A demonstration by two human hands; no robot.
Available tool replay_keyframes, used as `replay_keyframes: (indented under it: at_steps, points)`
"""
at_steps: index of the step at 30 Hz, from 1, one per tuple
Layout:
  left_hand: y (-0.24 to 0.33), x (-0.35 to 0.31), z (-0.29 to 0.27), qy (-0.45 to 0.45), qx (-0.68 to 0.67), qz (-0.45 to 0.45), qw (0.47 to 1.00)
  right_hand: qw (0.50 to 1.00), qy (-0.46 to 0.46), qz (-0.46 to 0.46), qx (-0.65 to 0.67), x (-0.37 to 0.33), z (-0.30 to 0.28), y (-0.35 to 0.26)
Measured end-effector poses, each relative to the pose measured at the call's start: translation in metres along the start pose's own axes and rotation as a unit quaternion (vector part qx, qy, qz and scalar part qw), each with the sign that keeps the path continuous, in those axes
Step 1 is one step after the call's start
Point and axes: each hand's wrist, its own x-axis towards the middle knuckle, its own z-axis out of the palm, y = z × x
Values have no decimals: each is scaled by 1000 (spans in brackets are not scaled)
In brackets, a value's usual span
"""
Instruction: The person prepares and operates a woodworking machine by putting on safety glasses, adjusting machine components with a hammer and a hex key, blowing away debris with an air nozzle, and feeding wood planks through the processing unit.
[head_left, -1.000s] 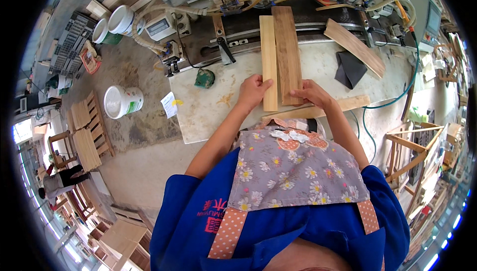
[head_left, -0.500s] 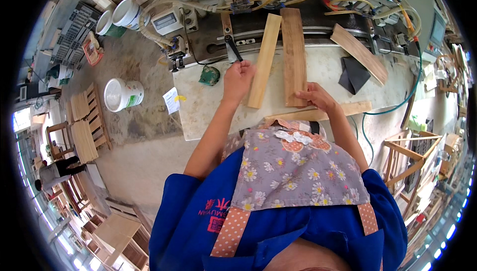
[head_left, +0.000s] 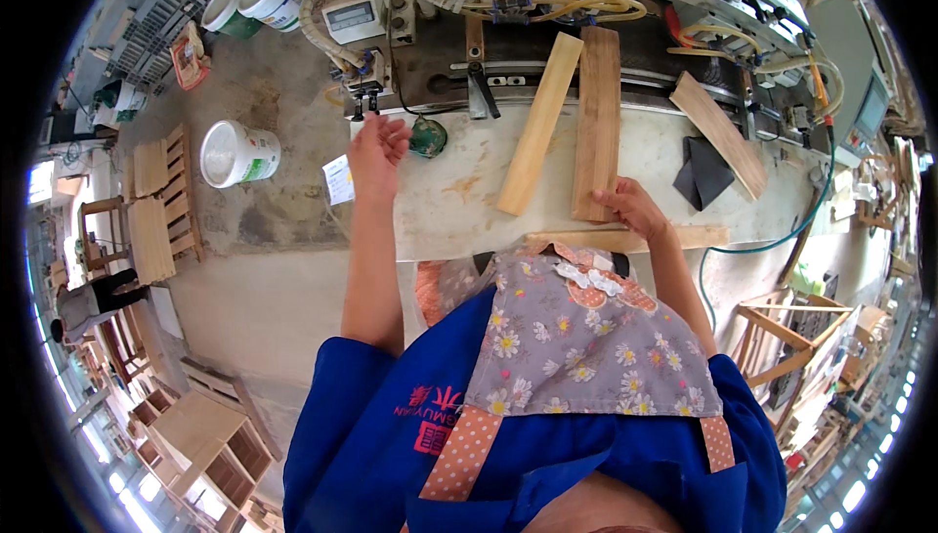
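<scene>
My left hand is raised at the left end of the machine, just below two small black fittings. Its fingers are loosely curled and apart, and I see nothing in them; whether they touch the fittings I cannot tell. My right hand grips the near end of a brown wooden board, thumb on top. The board's far end reaches the machine bed. Left of it lies a paler wooden strip, slanted. A black lever handle stands on the machine's edge.
A dark green round object sits right of my left hand. Further right lie a dark cloth-like sheet and another brown board. A wooden strip lines the worktop's near edge. A white bucket stands on the floor left.
My left hand has left the black lever handle and moved left to the machine's end; the lever has swung to another angle. My right hand stays on the brown board.
</scene>
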Motion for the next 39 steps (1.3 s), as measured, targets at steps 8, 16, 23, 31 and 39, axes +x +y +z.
replay_keyframes:
  at_steps: [8,16,23,31,39]
  points:
    - [-15,22,-2,-16,-188,2,982,1000,14,6,5,-1,0,3]
    - [-14,19,5,-10,-209,-9,978,998,-33,30,46,13,-22,13]
    - [-16,21,7,18,-205,3,979,997,-27,34,58,9,-12,6]
    - [-15,21,7,17,-199,2,980,998,-22,27,61,7,-9,4]
    - [-16,21,7,10,-165,9,986,998,-35,32,48,13,-18,12]
